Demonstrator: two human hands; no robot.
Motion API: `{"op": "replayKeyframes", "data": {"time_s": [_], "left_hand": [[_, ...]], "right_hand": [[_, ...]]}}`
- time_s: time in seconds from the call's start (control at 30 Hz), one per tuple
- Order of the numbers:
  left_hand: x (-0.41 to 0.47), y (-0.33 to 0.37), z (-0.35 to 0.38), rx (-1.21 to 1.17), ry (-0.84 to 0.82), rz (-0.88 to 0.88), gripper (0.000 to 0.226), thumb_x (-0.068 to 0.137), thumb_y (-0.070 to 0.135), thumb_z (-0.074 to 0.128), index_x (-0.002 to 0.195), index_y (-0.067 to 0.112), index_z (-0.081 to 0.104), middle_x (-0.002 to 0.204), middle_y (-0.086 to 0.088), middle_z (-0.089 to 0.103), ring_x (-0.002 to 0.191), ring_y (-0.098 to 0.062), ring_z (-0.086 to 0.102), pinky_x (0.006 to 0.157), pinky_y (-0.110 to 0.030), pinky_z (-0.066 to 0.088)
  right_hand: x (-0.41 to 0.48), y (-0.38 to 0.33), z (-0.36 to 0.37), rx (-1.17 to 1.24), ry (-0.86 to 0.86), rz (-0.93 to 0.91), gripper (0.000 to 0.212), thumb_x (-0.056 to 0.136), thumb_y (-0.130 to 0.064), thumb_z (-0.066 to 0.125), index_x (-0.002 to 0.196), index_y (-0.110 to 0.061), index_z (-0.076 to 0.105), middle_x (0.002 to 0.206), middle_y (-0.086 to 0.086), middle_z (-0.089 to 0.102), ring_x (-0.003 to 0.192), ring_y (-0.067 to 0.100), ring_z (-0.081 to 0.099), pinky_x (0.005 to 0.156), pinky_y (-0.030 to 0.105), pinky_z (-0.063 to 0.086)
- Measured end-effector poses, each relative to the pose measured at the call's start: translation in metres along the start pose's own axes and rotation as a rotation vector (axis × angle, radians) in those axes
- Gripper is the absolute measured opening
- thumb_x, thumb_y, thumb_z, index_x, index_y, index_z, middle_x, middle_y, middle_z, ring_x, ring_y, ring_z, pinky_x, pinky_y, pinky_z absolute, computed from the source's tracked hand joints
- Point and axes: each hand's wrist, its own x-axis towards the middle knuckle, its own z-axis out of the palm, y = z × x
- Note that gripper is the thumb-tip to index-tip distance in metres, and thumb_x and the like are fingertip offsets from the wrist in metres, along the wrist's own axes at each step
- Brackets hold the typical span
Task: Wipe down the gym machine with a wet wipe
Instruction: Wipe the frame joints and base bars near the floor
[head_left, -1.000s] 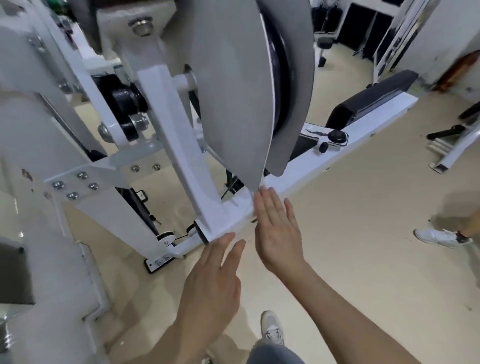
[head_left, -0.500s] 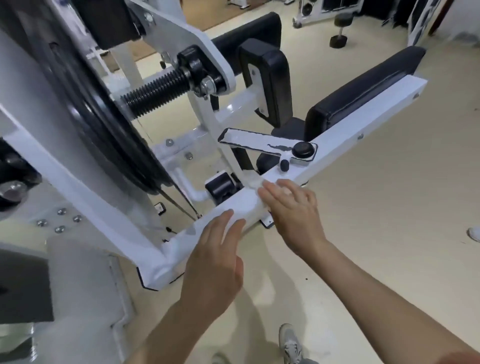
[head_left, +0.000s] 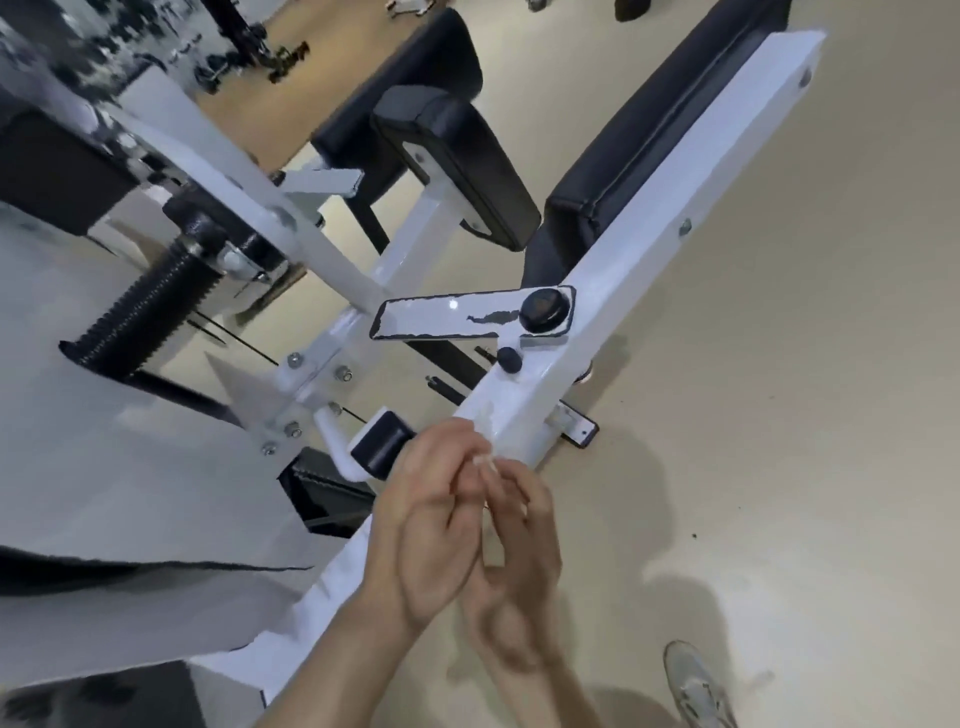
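The white gym machine's long frame beam (head_left: 649, 249) runs from lower left to upper right. My two hands have come together just above its near part. My left hand (head_left: 426, 525) and my right hand (head_left: 524, 540) both have curled fingers, and their tips meet on a small pale scrap, the wet wipe (head_left: 487, 459). The wipe is mostly hidden between the fingers and blurred. Neither hand touches the beam.
A black knob (head_left: 543, 309) and a worn plate (head_left: 441, 317) sit on the beam beyond my hands. Black pads (head_left: 467, 156) and a bench pad (head_left: 649, 130) lie behind. A grey shroud (head_left: 130, 493) and a black spring (head_left: 150, 306) are at left. My shoe (head_left: 696, 686) stands on the beige floor.
Both hands lay flat on the beam before, the right one sliding along it. Now they have lifted off and closed together on the wipe. The view has swung right along the machine.
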Motion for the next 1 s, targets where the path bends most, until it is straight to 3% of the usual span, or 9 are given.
{"op": "replayKeyframes", "data": {"time_s": [0.1,0.2,0.37,0.47,0.6,0.67,0.77,0.83,1.0], "left_hand": [[0.0,-0.011,0.009,0.103,-0.063,0.101,0.034,0.092,0.025,0.042,0.113,0.025,0.069,0.125,0.01,0.047,0.115,-0.008,0.046,0.1,-0.012,0.034],[-0.002,-0.015,0.012,0.1,-0.078,0.101,0.036,0.089,0.026,0.043,0.11,0.022,0.073,0.129,0.011,0.043,0.119,-0.012,0.045,0.1,-0.017,0.035],[0.0,-0.02,0.003,-0.095,-0.012,0.144,0.029,0.092,0.006,0.049,0.114,0.016,0.065,0.122,0.004,0.057,0.117,-0.012,0.053,0.1,-0.029,0.043],[0.001,-0.013,-0.004,-0.265,-0.02,0.033,0.035,0.089,0.001,0.045,0.11,0.024,0.061,0.115,0.008,0.06,0.11,-0.005,0.057,0.094,-0.023,0.046],[-0.027,-0.027,-0.018,-0.19,-0.108,0.106,0.037,0.086,0.008,0.047,0.117,0.022,0.061,0.124,0.006,0.056,0.119,-0.002,0.051,0.1,-0.023,0.043],[-0.052,-0.041,-0.032,-0.121,-0.148,0.133,0.033,0.09,0.015,0.046,0.119,0.021,0.062,0.13,0.006,0.054,0.125,-0.005,0.048,0.102,-0.028,0.042],[-0.085,-0.064,-0.056,-0.141,-0.202,0.097,0.032,0.094,0.03,0.044,0.121,0.029,0.061,0.136,0.014,0.048,0.134,-0.007,0.042,0.105,-0.036,0.042],[-0.105,-0.077,-0.071,-0.143,-0.215,0.117,0.034,0.093,0.035,0.042,0.122,0.035,0.059,0.142,0.017,0.044,0.137,-0.009,0.038,0.107,-0.038,0.041],[-0.148,-0.097,-0.092,-0.108,-0.136,0.195,0.033,0.091,0.029,0.04,0.118,0.04,0.057,0.139,0.019,0.045,0.131,-0.005,0.043,0.091,-0.031,0.049]], "right_hand": [[0.033,0.0,0.001,0.182,0.286,0.327,0.009,0.089,-0.023,0.063,0.084,-0.024,0.07,0.107,-0.013,0.061,0.098,0.004,0.062,0.084,0.021,0.049],[0.078,0.006,0.003,0.316,0.489,0.582,0.022,0.087,-0.003,0.065,0.088,-0.025,0.066,0.094,-0.014,0.063,0.089,0.002,0.062,0.078,0.021,0.048],[0.076,0.001,0.031,0.276,0.452,0.558,0.029,0.098,-0.029,0.053,0.117,-0.012,0.065,0.069,-0.02,0.037,0.072,0.011,0.04,0.075,0.023,0.037],[0.031,-0.013,0.046,0.395,0.425,0.601,0.03,0.1,-0.025,0.054,0.128,-0.022,0.062,0.075,-0.018,0.056,0.072,0.005,0.056,0.073,0.018,0.043],[-0.035,-0.039,0.061,1.022,0.315,0.871,0.017,0.093,-0.028,0.062,0.101,-0.014,0.067,0.09,0.003,0.063,0.083,0.015,0.062,0.079,0.027,0.05],[-0.042,-0.047,0.062,0.945,0.273,0.857,0.012,0.098,-0.029,0.057,0.103,-0.022,0.065,0.089,0.004,0.057,0.081,0.016,0.06,0.075,0.026,0.051],[-0.012,-0.038,0.057,0.496,0.296,0.704,0.039,0.104,-0.026,0.04,0.142,-0.035,0.034,0.127,-0.002,0.053,0.115,0.019,0.055,0.097,0.033,0.045],[0.002,-0.038,0.055,0.401,0.28,0.702,0.047,0.105,-0.027,0.034,0.15,-0.03,0.021,0.144,-0.003,0.044,0.118,0.014,0.049,0.094,0.024,0.039],[-0.088,-0.055,0.081,0.189,0.192,0.622,0.036,0.101,-0.012,0.04,0.124,-0.039,0.035,0.086,-0.009,0.058,0.073,-0.003,0.055,0.063,0.016,0.04]]}}
